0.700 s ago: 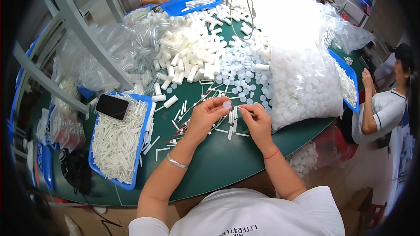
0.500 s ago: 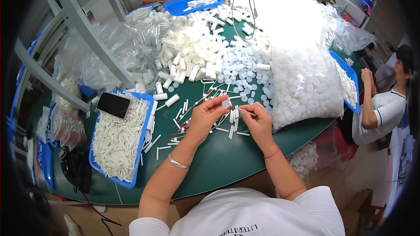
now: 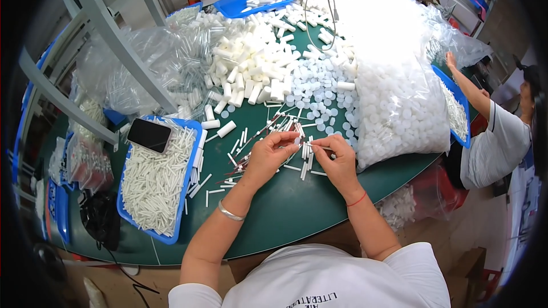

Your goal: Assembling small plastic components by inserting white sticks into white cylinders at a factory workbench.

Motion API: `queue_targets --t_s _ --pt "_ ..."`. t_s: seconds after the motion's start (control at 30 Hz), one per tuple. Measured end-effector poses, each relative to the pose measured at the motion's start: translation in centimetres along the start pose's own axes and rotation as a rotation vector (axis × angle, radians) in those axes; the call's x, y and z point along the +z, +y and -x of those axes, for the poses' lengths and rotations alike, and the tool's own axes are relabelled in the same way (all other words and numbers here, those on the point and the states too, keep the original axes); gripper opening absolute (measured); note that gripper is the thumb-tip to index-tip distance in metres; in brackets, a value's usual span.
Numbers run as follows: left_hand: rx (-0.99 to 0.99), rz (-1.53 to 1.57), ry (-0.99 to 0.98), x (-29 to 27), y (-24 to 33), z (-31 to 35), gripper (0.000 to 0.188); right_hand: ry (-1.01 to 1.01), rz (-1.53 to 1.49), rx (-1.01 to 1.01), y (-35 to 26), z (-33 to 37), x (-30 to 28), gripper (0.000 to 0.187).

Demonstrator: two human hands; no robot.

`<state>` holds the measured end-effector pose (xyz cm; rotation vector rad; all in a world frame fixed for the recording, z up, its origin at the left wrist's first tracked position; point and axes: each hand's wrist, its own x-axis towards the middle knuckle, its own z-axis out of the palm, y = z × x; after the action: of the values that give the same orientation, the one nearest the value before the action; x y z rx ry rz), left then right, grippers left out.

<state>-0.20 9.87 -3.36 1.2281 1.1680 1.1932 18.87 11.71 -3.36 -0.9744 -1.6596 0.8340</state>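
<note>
Above the middle of the green table my two hands work close together. My left hand [image 3: 273, 155] is closed in a pinch on a small translucent round cap [image 3: 297, 141], seen nearly edge-on. Just to its right, my right hand [image 3: 335, 158] pinches a short thin white stick [image 3: 311, 146], mostly covered by the fingertips. Below and between them lie loose white sticks [image 3: 306, 165] on the table. Thin dark-red strands [image 3: 264, 131] mixed with more sticks lie beyond my left hand. Farther off spread many loose translucent caps [image 3: 319, 91].
At left a blue tray [image 3: 178, 225] of white sticks has a phone [image 3: 149, 135] on it. White foam-like cylinders [image 3: 242, 71] are heaped beyond. A bulging clear bag [image 3: 399, 120] of caps stands right. Grey metal bars [image 3: 114, 40] cross the left. Two people sit around the table [image 3: 274, 211].
The cap in my left hand has tilted from face-on to nearly edge-on, and my right fingertips have come nearer to it. The person at right has reached an arm forward.
</note>
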Motion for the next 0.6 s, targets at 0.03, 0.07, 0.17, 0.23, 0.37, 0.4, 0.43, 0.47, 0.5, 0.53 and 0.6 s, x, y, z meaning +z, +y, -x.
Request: queue_targets --t_s 0.03,0.07,0.17,0.23,0.37,0.4,0.43,0.47,0.5,0.53,0.6 --pt "-0.001 0.000 -0.001 0.0 0.0 0.0 0.032 -0.021 0.041 -0.021 -0.1 0.0 -0.1 0.009" --pt "-0.031 0.080 -0.007 0.1 0.0 0.0 0.031 -0.020 0.042 -0.019 0.1 0.0 0.0 0.009" --pt "-0.154 0.229 -0.032 0.2 0.3 0.1 0.029 -0.029 0.001 -0.062 0.5 0.0 0.3 0.009" --pt "-0.247 0.297 -0.047 0.3 0.3 0.1 0.028 -0.064 0.017 -0.116 0.2 0.0 0.4 0.009" --pt "-0.209 0.225 -0.009 0.8 0.1 0.1 0.024 -0.089 0.030 -0.104 0.7 0.2 0.4 0.009" --pt "-0.162 0.144 0.010 1.1 0.2 0.2 0.023 -0.103 -0.043 0.004 0.8 0.3 0.3 0.008" --pt "-0.078 0.065 0.050 1.4 -0.3 0.4 0.019 -0.125 -0.123 0.108 0.8 0.3 0.4 0.008" --pt "0.076 -0.080 0.066 1.5 -0.6 0.4 0.018 -0.137 -0.212 0.212 0.6 0.3 0.5 0.010" --pt "0.228 -0.229 0.081 1.5 -0.9 0.5 0.018 -0.177 -0.281 0.318 0.3 0.2 0.2 0.011" --pt "0.288 -0.308 0.092 1.8 -0.7 0.6 0.018 -0.215 -0.346 0.424 0.3 0.0 -0.2 0.012" --pt "0.367 -0.406 0.085 1.8 -0.1 0.7 0.018 -0.217 -0.423 0.437 0.4 -0.1 -0.2 0.014"
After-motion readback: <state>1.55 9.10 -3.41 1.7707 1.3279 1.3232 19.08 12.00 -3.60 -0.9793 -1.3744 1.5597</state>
